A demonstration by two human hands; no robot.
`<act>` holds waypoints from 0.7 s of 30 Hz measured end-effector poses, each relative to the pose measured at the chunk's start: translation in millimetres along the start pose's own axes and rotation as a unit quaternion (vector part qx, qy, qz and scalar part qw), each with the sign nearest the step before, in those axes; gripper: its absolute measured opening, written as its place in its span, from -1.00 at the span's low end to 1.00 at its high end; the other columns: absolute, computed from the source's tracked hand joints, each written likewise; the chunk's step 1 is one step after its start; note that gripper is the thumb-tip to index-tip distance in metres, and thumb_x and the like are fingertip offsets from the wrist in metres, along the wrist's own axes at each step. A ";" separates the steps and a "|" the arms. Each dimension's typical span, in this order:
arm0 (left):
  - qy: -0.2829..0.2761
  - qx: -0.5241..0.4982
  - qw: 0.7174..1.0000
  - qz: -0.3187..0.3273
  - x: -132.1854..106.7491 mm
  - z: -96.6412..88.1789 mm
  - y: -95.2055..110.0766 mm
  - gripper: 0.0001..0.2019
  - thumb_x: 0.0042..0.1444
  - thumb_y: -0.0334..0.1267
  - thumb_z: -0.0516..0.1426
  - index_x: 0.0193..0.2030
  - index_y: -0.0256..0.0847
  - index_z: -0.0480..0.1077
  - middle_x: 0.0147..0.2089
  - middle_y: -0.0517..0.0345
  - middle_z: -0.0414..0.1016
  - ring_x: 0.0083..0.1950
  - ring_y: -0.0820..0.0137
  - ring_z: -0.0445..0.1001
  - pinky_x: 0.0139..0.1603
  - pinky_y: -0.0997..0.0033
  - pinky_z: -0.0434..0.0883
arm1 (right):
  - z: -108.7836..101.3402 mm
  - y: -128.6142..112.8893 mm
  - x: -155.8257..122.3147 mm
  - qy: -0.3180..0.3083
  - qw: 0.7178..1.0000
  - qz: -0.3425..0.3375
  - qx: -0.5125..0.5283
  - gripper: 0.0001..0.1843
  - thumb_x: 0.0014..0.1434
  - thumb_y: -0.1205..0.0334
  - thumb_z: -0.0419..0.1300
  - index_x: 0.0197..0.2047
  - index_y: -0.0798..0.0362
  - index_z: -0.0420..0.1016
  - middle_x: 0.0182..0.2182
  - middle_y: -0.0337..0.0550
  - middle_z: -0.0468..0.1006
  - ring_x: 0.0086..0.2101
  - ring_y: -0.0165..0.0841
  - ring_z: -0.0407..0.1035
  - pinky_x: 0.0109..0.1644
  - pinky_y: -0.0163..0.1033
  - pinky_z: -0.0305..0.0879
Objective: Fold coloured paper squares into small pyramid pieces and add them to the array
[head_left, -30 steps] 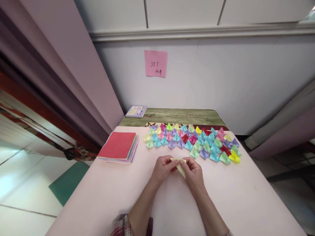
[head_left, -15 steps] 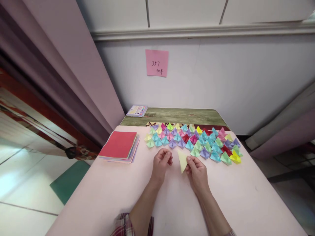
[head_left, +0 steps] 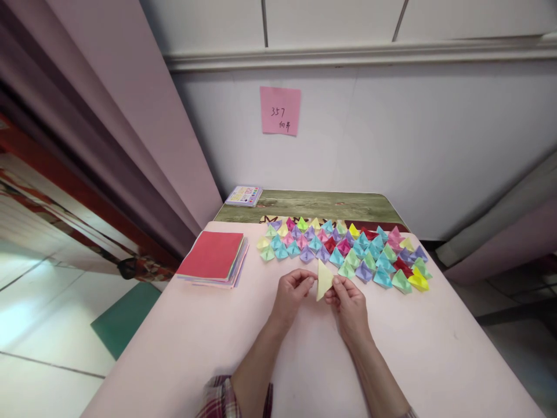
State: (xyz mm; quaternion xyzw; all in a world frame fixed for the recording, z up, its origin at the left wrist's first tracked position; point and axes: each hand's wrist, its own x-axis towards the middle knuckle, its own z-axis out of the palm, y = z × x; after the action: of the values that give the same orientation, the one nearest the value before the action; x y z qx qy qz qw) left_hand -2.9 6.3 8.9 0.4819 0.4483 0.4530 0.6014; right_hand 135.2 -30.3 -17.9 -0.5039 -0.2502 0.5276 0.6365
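A pale yellow folded paper triangle [head_left: 324, 279] stands point-up between my two hands above the pink table [head_left: 183, 342]. My right hand [head_left: 348, 305] pinches its lower right edge. My left hand [head_left: 293, 296] has its fingers curled, with the fingertips at the paper's left edge; whether they grip it I cannot make out. Just beyond the hands lie several small folded paper shapes [head_left: 348, 252] in many colours, laid out in rows.
A stack of coloured square sheets [head_left: 213, 258], red on top, lies at the left. A small printed packet [head_left: 243, 195] rests on the wooden surface [head_left: 317, 206] at the back. A pink note [head_left: 280, 111] hangs on the wall. Curtains hang on both sides.
The yellow paper went from lying flat between both hands to standing point-up. My left hand let go briefly, then came back to its left edge.
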 end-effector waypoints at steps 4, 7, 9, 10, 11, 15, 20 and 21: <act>-0.008 -0.013 1.000 0.007 0.3 0.1 -0.7 -0.78 -0.03 -0.18 0.25 -0.28 -0.28 0.53 -0.47 0.20 0.40 -0.45 0.49 0.27 -0.38 0.48 0.26 | 0.5 -0.1 -0.4 0.002 1.000 0.005 0.000 -0.65 0.02 -0.06 0.36 -0.29 0.06 0.52 -0.59 -0.27 0.49 -0.55 -0.46 0.36 -0.44 -0.39 0.32; 0.003 -0.029 0.999 0.028 0.6 -1.3 -0.1 -0.78 -0.03 -0.20 0.25 -0.25 -0.25 0.52 -0.45 0.21 0.39 -0.42 0.48 0.29 -0.36 0.48 0.28 | 0.8 0.2 -0.4 0.007 1.000 0.012 0.009 -0.65 0.01 -0.06 0.36 -0.31 0.05 0.51 -0.59 -0.28 0.48 -0.55 -0.47 0.35 -0.44 -0.40 0.31; 0.005 -0.021 0.999 0.028 0.4 -2.3 1.0 -0.80 -0.01 -0.20 0.24 -0.27 -0.26 0.53 -0.45 0.20 0.39 -0.43 0.48 0.29 -0.35 0.48 0.28 | 0.5 0.7 -0.2 0.006 1.000 0.011 0.005 -0.65 0.01 -0.06 0.36 -0.31 0.05 0.51 -0.59 -0.28 0.49 -0.55 -0.46 0.36 -0.43 -0.39 0.32; 0.004 -0.015 1.000 0.024 0.3 -2.5 1.5 -0.80 0.00 -0.19 0.23 -0.28 -0.26 0.53 -0.45 0.19 0.39 -0.43 0.49 0.29 -0.35 0.48 0.28 | 0.2 1.0 -0.1 0.005 1.000 0.009 0.001 -0.64 0.02 -0.07 0.35 -0.31 0.05 0.51 -0.59 -0.27 0.49 -0.55 -0.45 0.36 -0.43 -0.37 0.33; 0.004 -0.012 1.000 0.020 0.1 -2.6 1.9 -0.80 0.00 -0.19 0.23 -0.29 -0.27 0.54 -0.45 0.19 0.40 -0.43 0.49 0.29 -0.35 0.48 0.28 | -0.1 1.4 0.0 0.004 1.000 0.007 -0.005 -0.64 0.02 -0.08 0.35 -0.31 0.05 0.51 -0.58 -0.26 0.49 -0.55 -0.44 0.37 -0.43 -0.36 0.33; 0.009 -0.012 1.000 0.008 0.1 -1.2 1.7 -0.79 -0.03 -0.18 0.25 -0.29 -0.27 0.54 -0.45 0.18 0.40 -0.43 0.47 0.29 -0.36 0.48 0.28 | -1.5 4.0 0.6 0.000 1.000 0.002 -0.017 -0.65 0.04 -0.08 0.33 -0.30 0.03 0.51 -0.59 -0.27 0.49 -0.55 -0.42 0.37 -0.42 -0.34 0.33; -0.015 -0.013 1.000 -0.007 1.2 0.4 -2.4 -0.78 -0.02 -0.15 0.25 -0.35 -0.29 0.54 -0.56 0.23 0.35 -0.52 0.52 0.23 -0.47 0.51 0.22 | -2.5 6.7 1.3 -0.005 0.998 -0.037 -0.055 -0.64 0.06 -0.09 0.31 -0.27 0.05 0.54 -0.57 -0.26 0.50 -0.52 -0.40 0.37 -0.41 -0.32 0.34; -0.024 -0.012 0.999 -0.016 1.0 0.4 -3.4 -0.77 -0.01 -0.13 0.24 -0.35 -0.29 0.53 -0.61 0.26 0.30 -0.57 0.54 0.19 -0.52 0.52 0.17 | -2.6 6.5 1.1 0.001 0.996 -0.052 -0.075 -0.63 0.07 -0.09 0.31 -0.26 0.06 0.55 -0.56 -0.25 0.50 -0.51 -0.39 0.38 -0.40 -0.30 0.34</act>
State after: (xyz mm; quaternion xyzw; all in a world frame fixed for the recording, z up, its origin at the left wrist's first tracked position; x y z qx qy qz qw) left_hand -1.9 6.8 5.5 0.4779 0.4356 0.4369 0.6253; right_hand 135.0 -30.7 -25.1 -0.5374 -0.3143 0.4728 0.6236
